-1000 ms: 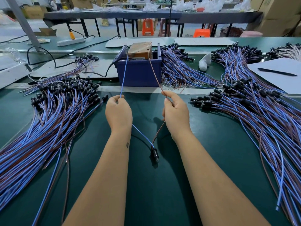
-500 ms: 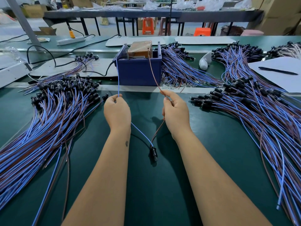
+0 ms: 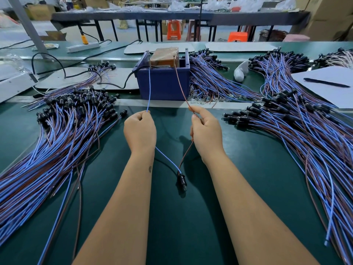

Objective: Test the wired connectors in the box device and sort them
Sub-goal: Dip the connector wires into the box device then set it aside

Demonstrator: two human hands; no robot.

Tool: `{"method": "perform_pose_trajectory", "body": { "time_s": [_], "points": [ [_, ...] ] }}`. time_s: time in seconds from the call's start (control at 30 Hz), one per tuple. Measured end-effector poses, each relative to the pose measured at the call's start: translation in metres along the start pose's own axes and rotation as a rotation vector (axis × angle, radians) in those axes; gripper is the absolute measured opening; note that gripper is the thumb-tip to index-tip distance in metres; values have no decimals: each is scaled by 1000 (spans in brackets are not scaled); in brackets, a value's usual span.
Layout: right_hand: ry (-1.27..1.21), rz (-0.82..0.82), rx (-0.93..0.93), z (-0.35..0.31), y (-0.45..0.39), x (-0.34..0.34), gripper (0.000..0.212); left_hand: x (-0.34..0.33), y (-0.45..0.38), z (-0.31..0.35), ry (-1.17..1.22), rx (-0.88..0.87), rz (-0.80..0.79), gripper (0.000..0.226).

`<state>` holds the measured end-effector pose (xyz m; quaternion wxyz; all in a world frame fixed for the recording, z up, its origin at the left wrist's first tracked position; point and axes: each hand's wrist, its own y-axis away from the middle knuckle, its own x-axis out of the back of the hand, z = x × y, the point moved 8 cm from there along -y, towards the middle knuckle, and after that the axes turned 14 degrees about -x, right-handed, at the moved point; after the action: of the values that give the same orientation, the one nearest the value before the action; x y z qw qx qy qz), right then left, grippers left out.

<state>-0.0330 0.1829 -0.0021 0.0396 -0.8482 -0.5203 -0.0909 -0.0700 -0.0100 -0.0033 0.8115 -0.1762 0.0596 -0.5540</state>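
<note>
1. The left hand (image 3: 140, 129) is pinching a blue wire (image 3: 149, 88) between curled fingers, just in front of the blue box (image 3: 164, 83).
2. The right hand (image 3: 207, 131) is pinching a brown wire (image 3: 180, 85) between thumb and forefinger, level with the left hand and a little apart from it.
3. Both wires are running up from the hands into the top of the blue box, where a tan block (image 3: 165, 56) is sitting; the exact contact points inside are too small to make out.
4. Below the hands, the two wires are dropping down and meeting at a black connector (image 3: 182, 180), which is lying on the green table (image 3: 181, 226) between the forearms.
5. A large pile of blue-and-brown wires with black connectors (image 3: 57, 127) is lying to the left of the hands, fanning toward the near left corner.
6. A second pile of the same kind (image 3: 298, 134) is spreading across the right side of the table.
7. A further bundle (image 3: 210, 81) is lying just right of the box, touching its side.
8. A black power cord (image 3: 114, 84) is leading into the box from the left.
9. A white sheet (image 3: 328, 87) with a black pen (image 3: 324, 82) on it is lying at the far right.
10. Orange stools (image 3: 173, 29) are standing under a dark table in the background.
</note>
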Motion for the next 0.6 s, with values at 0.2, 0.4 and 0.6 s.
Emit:
{"method": "perform_pose_trajectory", "body": {
  "time_s": [0.2,0.4,0.6],
  "points": [
    [7,-10,-10,4,-1,0,34,-2,1,0,6,-1,-11,15],
    [33,-8,-2,4,-2,-2,34,-2,1,-2,12,20,-7,15],
    [30,-20,32,1,-2,-4,35,-3,-1,-1,8,7,-14,33]
  ]
}}
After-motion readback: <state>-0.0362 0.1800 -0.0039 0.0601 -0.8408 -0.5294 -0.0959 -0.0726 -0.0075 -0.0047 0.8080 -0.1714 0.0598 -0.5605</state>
